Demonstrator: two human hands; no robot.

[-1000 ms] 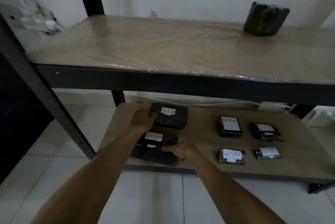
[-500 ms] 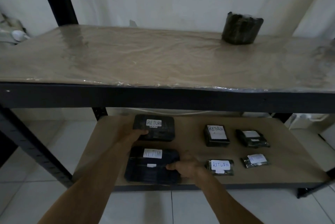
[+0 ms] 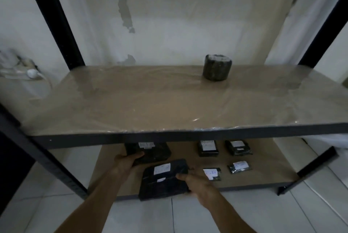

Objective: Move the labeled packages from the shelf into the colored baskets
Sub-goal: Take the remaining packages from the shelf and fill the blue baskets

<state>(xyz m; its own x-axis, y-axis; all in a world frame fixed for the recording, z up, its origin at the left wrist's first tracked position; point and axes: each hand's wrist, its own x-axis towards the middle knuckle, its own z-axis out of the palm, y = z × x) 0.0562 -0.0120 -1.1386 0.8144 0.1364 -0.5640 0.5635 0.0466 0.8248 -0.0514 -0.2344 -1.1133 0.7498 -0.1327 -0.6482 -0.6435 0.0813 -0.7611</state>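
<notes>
Since a second ago, your view has tilted up and both packages under your hands have shifted. The flat dark package (image 3: pixel 163 180), then lying square at the front-left of the lower shelf (image 3: pixel 263 181), now sits skewed, its near end hanging past the shelf's front edge. Your right hand (image 3: pixel 195 183) has fingers curled over its right edge, thumb on top: closed on it. Your left hand (image 3: pixel 127 162) wraps the near-left corner of the boxy package (image 3: pixel 150 151) behind, fingers hooked onto its top. Whether either package has left the board cannot be told.

Judgement: both are being drawn off together; pickup is under way, nothing delivered.

Containers: no basket is in view, so contents cannot be recorded. You will need to turn away from the shelf to find them.

Remaining on the lower shelf, right half: four small labeled packages in two rows. Back row, one (image 3: pixel 208 148) with another (image 3: pixel 238 147) to its right; front row, one (image 3: pixel 211 174) just beside your right hand and one (image 3: pixel 239 167) nearer the right edge. Labels blurred; not readable.

Upper shelf (image 3: pixel 169 104): one dark wrapped cylinder (image 3: pixel 217 70) toward the back right.
</notes>
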